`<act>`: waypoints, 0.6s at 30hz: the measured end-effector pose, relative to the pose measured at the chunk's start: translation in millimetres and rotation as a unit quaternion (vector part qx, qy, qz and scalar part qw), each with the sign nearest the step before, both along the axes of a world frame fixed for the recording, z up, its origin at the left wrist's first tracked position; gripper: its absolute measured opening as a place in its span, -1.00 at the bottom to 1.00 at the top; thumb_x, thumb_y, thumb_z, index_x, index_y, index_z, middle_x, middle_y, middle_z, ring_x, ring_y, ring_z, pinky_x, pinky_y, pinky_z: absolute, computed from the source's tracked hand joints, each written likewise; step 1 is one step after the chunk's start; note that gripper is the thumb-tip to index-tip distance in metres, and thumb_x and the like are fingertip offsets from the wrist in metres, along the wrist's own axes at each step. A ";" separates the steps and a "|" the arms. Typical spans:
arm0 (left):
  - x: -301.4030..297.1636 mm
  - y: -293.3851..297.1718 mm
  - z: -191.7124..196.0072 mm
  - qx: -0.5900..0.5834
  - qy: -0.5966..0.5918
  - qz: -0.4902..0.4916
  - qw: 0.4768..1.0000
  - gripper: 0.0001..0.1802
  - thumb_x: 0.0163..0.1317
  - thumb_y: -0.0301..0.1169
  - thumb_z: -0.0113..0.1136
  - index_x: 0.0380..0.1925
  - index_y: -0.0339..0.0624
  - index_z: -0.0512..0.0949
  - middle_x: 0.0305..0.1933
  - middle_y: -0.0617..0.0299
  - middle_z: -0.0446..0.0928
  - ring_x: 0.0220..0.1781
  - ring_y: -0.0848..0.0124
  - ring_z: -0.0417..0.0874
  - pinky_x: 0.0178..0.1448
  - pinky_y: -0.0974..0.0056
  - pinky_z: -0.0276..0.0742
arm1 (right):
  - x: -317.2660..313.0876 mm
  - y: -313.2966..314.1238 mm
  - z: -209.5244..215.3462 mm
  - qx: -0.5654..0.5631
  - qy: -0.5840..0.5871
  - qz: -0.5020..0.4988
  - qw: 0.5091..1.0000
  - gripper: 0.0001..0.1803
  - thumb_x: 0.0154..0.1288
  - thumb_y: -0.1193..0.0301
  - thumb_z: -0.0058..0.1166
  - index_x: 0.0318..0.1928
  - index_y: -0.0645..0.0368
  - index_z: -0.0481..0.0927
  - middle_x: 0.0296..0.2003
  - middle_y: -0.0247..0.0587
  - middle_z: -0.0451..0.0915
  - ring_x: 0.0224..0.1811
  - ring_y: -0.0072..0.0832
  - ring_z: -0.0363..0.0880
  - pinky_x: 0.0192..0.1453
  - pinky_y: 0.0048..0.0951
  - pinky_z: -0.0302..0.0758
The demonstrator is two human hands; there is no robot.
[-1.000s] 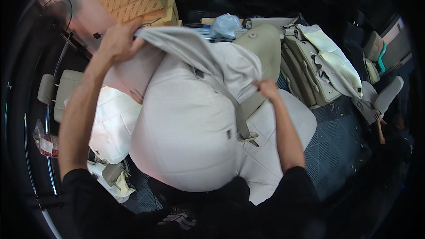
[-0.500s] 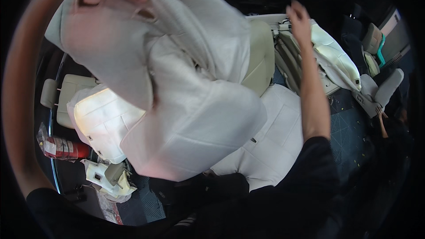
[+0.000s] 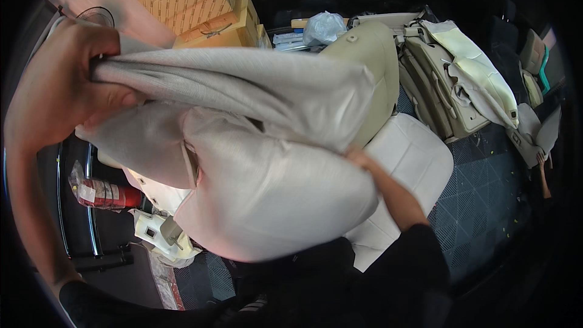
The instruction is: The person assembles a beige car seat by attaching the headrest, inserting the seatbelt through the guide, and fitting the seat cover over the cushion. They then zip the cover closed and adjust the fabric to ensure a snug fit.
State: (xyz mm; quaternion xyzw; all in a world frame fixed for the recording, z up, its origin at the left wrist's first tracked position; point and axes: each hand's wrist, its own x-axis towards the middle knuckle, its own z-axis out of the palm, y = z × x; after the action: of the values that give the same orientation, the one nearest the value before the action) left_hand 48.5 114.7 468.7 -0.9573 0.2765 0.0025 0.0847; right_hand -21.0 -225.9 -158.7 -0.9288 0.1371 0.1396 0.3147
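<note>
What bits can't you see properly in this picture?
- Head view: the right hand shows only its wrist and knuckles; its fingers are tucked behind the pale grey fabric seat cover.
- Head view: the left hand grips the cover's edge; the fingertips are buried in folds.
- Head view: the cream seat cushion is largely covered by the cover and the forearm.
- Head view: the red cylinder is partly hidden by the cover, too small to identify.

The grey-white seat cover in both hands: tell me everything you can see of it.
The seat cover is pale grey-white fabric with stitched seams, bulging like a loose sack and held up above the cream seat. Its ribbed upper flap stretches taut across the view. The left hand grips one bunched end; the right hand holds the other edge, mostly hidden under the fabric.
</note>
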 end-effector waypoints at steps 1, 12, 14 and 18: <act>-5.3 1.5 2.7 -0.030 0.024 0.073 0.997 -0.65 -0.23 -0.41 0.55 -0.47 -0.36 0.61 -0.57 -0.03 0.53 -0.40 0.03 0.64 -0.23 0.10 0.50 | 22.0 -48.5 12.2 -0.135 -0.058 -0.012 0.989 -0.64 0.28 0.19 0.09 -0.15 0.24 0.71 -0.14 0.17 0.67 0.03 -0.01 0.62 0.11 -0.07 0.52; 18.0 20.9 -65.0 0.007 0.059 -0.077 0.995 -0.56 0.04 -0.32 0.49 -0.15 -0.37 0.59 -0.29 -0.24 0.63 -0.15 -0.13 0.68 -0.02 0.02 0.55 | 125.0 -138.3 382.8 -0.200 -0.355 -0.141 0.902 -0.60 0.23 0.15 0.15 -0.20 0.26 0.75 -0.35 0.07 0.73 -0.27 -0.20 0.74 -0.13 -0.22 0.57; 26.7 39.1 -81.2 0.024 0.038 -0.073 0.996 -0.54 0.04 -0.31 0.49 -0.12 -0.36 0.59 -0.29 -0.23 0.64 -0.15 -0.13 0.68 -0.02 0.02 0.55 | 132.0 -52.3 438.1 0.043 -0.450 -0.035 0.892 -0.60 0.24 0.20 0.12 -0.23 0.35 0.72 -0.35 0.06 0.72 -0.28 -0.27 0.75 -0.13 -0.28 0.60; 57.8 97.2 -131.4 0.062 0.067 0.014 0.996 -0.56 0.07 -0.26 0.46 -0.14 -0.36 0.62 -0.46 -0.12 0.65 -0.33 -0.05 0.71 -0.09 0.02 0.58 | 66.3 85.4 517.3 0.239 -0.322 0.072 0.913 -0.63 0.36 0.25 0.08 -0.10 0.36 0.65 -0.19 0.10 0.68 -0.13 -0.20 0.71 -0.02 -0.25 0.60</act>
State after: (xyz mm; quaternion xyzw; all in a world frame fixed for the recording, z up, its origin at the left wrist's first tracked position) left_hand 106.3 212.0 337.3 -0.9516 0.2677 0.0846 0.1253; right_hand 45.3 -140.5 358.6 -0.8280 -0.0760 -0.1162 0.5433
